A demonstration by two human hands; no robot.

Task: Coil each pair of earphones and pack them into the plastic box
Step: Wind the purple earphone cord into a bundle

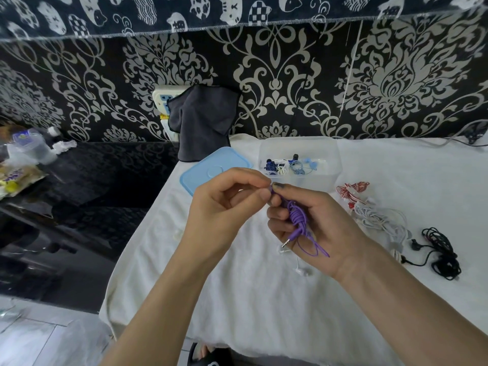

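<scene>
1. The purple earphones [298, 217] sit in the right hand [314, 228], wound into a tight bundle whose long axis runs from the fingertips at upper left down toward the wrist at lower right, with the metal jack plug [286, 243] and 1 loose loop hanging off the lower end.
2. The left hand [224, 207] pinches the upper tip of the bundle between thumb and forefinger, touching the right hand's fingertips; both hands are closed on the same cord.
3. The plastic box [299, 157] lies straight beyond the hands, toward the wall, its open top facing up; the right hand is the nearer one, so I judge it the natural carrier for the drop.
4. The box is clear and thin-walled, with several coiled pairs in blue and white already on its floor. Its pale blue lid [214, 169] lies flat just beside it on the left.
5. To the right on the soft white cloth [237, 299] wait 3 uncoiled tangles: red-and-white earphones [352, 190], white earphones [380, 220] and black earphones [441, 254].
6. The cords look thin, rubbery and springy; the loose tail may unwind unless tucked.
</scene>
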